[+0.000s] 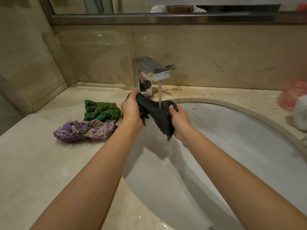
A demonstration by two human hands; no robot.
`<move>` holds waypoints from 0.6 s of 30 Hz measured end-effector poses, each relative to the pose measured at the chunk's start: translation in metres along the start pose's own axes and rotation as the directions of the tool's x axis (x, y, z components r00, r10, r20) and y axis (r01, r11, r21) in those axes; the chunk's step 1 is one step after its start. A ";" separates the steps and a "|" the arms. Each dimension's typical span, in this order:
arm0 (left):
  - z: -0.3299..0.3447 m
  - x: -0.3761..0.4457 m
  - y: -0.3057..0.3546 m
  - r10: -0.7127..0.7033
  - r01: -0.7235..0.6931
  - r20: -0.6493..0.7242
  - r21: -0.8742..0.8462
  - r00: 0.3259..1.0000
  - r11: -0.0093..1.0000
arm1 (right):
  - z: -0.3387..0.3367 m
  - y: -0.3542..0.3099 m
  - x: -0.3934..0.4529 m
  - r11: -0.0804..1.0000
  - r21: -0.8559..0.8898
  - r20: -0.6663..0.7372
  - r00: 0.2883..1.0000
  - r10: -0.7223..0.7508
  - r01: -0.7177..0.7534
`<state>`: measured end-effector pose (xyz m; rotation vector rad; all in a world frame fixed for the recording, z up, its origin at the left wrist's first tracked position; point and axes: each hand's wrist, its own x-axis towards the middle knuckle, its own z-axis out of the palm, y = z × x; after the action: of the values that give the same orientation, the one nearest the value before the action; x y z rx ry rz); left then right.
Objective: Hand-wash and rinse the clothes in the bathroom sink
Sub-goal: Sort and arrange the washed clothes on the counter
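Note:
A dark wet cloth (157, 113) is stretched between my two hands over the back left part of the white sink (232, 138). My left hand (131, 108) grips its left end and my right hand (179, 122) grips its right end. Water (159, 95) runs from the chrome faucet (151, 70) straight onto the cloth. On the counter to the left lie a crumpled green cloth (102, 111) and, nearer me, a purple patterned cloth (84, 130).
The beige marble counter (33, 163) surrounds the sink. At the right edge stand a blurred pink container (292, 95) and a white object (301, 113). A clear plastic panel (94, 58) leans on the back wall, under a mirror frame (149, 18).

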<state>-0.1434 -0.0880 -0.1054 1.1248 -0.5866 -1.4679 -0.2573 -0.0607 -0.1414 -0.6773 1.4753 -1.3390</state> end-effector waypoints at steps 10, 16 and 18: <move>-0.007 -0.012 0.013 -0.156 0.205 0.157 -0.384 0.975 0.900 | 0.017 0.004 -0.011 0.968 0.230 0.131 0.989 0.069 -0.098; 0.000 -0.014 0.008 -0.153 0.163 0.188 -0.039 0.970 0.986 | 0.001 -0.011 -0.008 0.871 0.473 0.086 0.991 0.102 -0.130; 0.002 -0.013 0.004 -0.210 0.197 0.160 0.093 0.965 0.976 | -0.009 -0.019 -0.006 0.805 0.568 0.132 0.984 0.116 -0.171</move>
<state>-0.1442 -0.0775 -0.0968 1.1531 -0.6649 -1.7437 -0.2672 -0.0561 -0.1222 -0.2165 0.9389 -1.5115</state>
